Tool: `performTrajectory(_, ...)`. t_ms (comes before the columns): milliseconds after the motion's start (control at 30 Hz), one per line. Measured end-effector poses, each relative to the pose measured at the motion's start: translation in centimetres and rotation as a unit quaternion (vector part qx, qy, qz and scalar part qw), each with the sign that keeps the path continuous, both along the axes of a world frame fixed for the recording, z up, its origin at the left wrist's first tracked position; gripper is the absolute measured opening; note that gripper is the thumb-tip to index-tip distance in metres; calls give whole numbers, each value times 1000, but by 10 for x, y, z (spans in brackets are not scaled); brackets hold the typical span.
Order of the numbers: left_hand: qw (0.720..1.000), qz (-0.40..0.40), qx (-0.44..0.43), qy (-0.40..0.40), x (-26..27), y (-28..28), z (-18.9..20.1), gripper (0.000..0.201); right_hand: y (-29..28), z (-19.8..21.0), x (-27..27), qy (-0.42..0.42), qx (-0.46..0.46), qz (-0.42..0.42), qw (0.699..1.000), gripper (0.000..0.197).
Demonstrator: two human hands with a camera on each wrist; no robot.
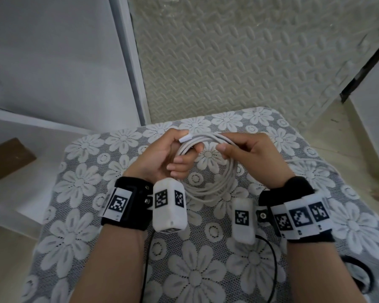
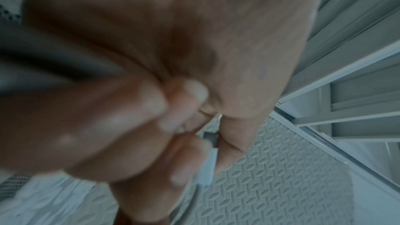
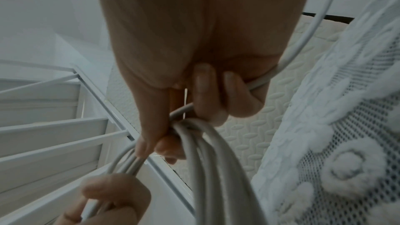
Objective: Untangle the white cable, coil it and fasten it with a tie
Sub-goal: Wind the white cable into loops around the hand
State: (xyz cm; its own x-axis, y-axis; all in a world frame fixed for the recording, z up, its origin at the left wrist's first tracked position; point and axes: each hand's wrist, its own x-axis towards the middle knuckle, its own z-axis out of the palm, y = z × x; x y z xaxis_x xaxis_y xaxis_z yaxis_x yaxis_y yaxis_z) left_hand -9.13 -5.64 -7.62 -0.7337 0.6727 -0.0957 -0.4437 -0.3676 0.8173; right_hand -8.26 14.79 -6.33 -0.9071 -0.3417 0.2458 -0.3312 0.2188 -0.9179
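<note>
Cable (image 1: 214, 171) coiled in loops, held above lace-covered worktop (image 1: 206, 281). Left hand (image 1: 160, 154) fingers clamped on coil's left side, white plug end (image 1: 185, 138) sticking out by thumb. Right hand (image 1: 252, 152) fingers pinch top strands; loose tail runs right.

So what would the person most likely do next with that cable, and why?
Probably draw the loose tail into one more loop. The white cable already hangs in several loops, gripped by the left hand and the right hand. One strand trails away past the right hand, uncoiled. I cannot see a tie, so fastening looks premature.
</note>
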Motion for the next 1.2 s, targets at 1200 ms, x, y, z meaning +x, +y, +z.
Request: performTrajectory(1200, 987, 65, 146, 20, -3, -13, 2, 33, 2, 3, 1, -1, 11, -112, 994, 50)
